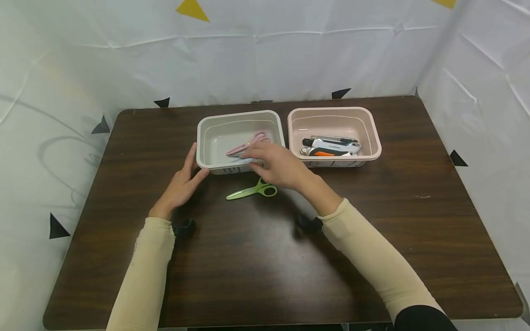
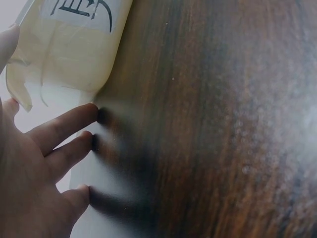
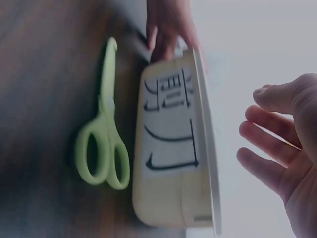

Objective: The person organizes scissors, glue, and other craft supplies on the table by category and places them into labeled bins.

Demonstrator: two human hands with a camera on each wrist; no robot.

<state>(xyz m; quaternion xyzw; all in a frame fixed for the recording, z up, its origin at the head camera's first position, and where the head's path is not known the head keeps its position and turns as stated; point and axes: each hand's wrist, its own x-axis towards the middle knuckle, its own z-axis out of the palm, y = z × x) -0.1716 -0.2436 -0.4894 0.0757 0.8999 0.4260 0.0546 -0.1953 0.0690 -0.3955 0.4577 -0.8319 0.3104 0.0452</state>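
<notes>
A grey-white bin (image 1: 211,120) stands at the back of the table, with a handwritten label (image 3: 171,124) on its front. My left hand (image 1: 179,186) touches its front-left corner with extended fingers and thumb. Inside lie pink-handled scissors (image 1: 248,142) and a light-blue item (image 1: 240,161), partly hidden by my right hand. That right hand (image 1: 281,165) hovers over the bin's front-right rim, its fingers loosely bent; in the right wrist view nothing shows between them. Green scissors (image 1: 247,191) lie on the table in front of the bin, blade pointing left.
Right beside the first bin stands a pinkish bin (image 1: 374,147) with several utility knives (image 1: 333,145) in it. Both are on a dark wooden table (image 1: 397,207), with white sheeting (image 1: 290,64) hung behind and at the sides.
</notes>
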